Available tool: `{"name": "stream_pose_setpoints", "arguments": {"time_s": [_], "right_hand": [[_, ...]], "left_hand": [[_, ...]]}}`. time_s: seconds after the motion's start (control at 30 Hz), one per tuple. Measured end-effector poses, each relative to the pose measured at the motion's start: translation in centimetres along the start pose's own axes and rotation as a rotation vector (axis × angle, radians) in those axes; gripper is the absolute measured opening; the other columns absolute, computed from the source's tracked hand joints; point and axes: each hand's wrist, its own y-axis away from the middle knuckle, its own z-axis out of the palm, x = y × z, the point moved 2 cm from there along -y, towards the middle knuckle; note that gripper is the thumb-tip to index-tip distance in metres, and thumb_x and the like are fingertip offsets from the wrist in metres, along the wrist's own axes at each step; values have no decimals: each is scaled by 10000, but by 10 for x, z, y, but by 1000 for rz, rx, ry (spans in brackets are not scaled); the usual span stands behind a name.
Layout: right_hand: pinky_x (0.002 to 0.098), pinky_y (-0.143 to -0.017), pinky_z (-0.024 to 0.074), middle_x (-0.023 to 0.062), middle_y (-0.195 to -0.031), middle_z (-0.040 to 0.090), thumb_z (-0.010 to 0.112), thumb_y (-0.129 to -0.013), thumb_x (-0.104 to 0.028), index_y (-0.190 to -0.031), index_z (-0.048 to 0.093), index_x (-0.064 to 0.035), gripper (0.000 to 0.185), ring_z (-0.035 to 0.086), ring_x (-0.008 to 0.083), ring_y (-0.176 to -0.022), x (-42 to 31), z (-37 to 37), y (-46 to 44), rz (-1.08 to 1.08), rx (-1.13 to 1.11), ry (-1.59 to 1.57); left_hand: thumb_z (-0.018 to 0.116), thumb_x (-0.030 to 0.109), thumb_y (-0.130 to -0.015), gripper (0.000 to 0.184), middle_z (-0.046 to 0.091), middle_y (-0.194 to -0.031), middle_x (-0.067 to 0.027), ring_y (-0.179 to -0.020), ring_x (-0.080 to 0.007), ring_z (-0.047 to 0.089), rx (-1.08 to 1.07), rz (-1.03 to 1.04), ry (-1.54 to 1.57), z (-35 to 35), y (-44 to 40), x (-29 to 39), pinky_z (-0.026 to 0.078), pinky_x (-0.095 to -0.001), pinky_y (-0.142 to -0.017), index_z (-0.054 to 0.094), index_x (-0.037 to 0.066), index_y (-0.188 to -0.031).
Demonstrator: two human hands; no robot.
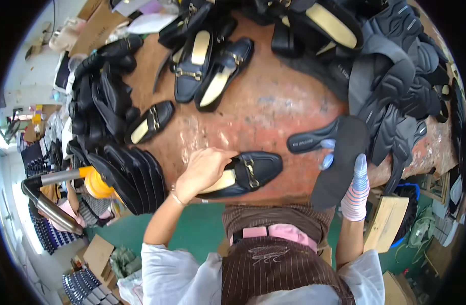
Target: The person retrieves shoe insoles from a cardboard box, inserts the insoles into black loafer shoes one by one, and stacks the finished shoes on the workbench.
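Note:
A black loafer [261, 170] with a gold metal bit and a pale lining sits near the front edge of the table, toe pointing right. My left hand [205, 168], bare, is closed over the loafer's opening near the heel; its fingertips are partly hidden. In a striped glove, my right hand [357, 195] grips a flat dark insole [339, 162], thumb on the near face and blue fingertips showing past its left edge. Just left of those fingertips is another black insole [309, 142] with small print; whether it is also held, I cannot tell.
More loafers [192, 76] lie at the back of the table. Stacks of black shoe parts [126, 178] line the left side, beside a yellow-and-metal fixture [98, 182]. Many grey-black insoles [395, 91] are heaped at right. A wooden board [390, 223] stands below the right edge.

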Motion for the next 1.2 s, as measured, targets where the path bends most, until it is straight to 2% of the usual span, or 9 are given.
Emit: {"name": "stream_pose_setpoints", "arguments": {"time_s": [0.1,0.13,0.23,0.37,0.47,0.63,1.07,1.13,1.2], "right_hand": [[372,-858,469,94,-1108,622,523,-945,-578,-1304,550,10,689,591,238,-971,-3,29,3,-145,-27,639],[372,-858,469,94,-1108,622,523,-945,-578,-1304,550,10,689,591,238,-971,-3,39,1,-127,-19,639],[426,-882,448,110,-1162,619,589,-891,-470,-1293,592,-58,575,576,283,-1010,5,84,-2,-685,-496,1608],[462,-886,449,94,-1192,629,683,-780,-250,-1171,693,-146,405,578,286,-1044,81,123,-12,-773,-741,1559],[459,-919,449,84,-1190,640,661,-784,-214,-1121,720,-144,350,580,287,-1068,130,146,-18,-623,-865,1570],[413,-948,440,102,-1111,656,575,-827,-203,-1023,724,-108,264,588,290,-1083,167,160,-18,-652,-817,1403],[444,-1005,443,126,-1240,622,558,-866,-210,-1072,702,-82,282,571,341,-1150,194,157,-22,-552,-990,1483],[448,-1037,432,131,-1250,621,553,-874,-210,-1095,689,-76,292,561,343,-1189,209,150,-22,-648,-1061,1244],[445,-1053,421,134,-1259,619,550,-876,-206,-1108,685,-78,297,554,340,-1208,203,157,-33,-563,-1117,1229]], "left_hand": [[705,222,-844,514,621,-1223,-191,-1154,-349,578,420,-87,109,40,28,-18,464,-431,-964,587,43,-1311],[705,222,-844,514,621,-1223,-191,-1154,-349,578,402,-89,117,54,39,-21,464,-431,-964,587,43,-1311],[777,434,-787,857,515,-1376,-243,-1278,-389,499,868,-96,307,86,82,-33,403,-471,-1054,432,-12,-1433],[772,592,-751,1145,458,-1406,-282,-1304,-409,467,1009,-32,564,135,82,-52,354,-502,-1102,202,-39,-1518],[738,631,-768,1188,438,-1412,-303,-1304,-408,465,1064,-6,661,142,75,-52,348,-500,-1110,104,-16,-1535],[717,642,-789,1222,415,-1423,-323,-1307,-409,465,1062,-26,733,152,80,-51,337,-488,-1120,-5,9,-1546],[667,711,-780,1266,417,-1430,-308,-1313,-398,465,1024,3,828,161,80,-57,344,-471,-1115,-68,22,-1548],[666,637,-822,1120,440,-1413,-311,-1310,-403,469,1025,60,812,155,78,-58,350,-474,-1104,78,5,-1534],[666,600,-843,1049,452,-1404,-313,-1308,-406,472,1024,87,807,147,78,-61,352,-476,-1098,151,-4,-1528]]}}
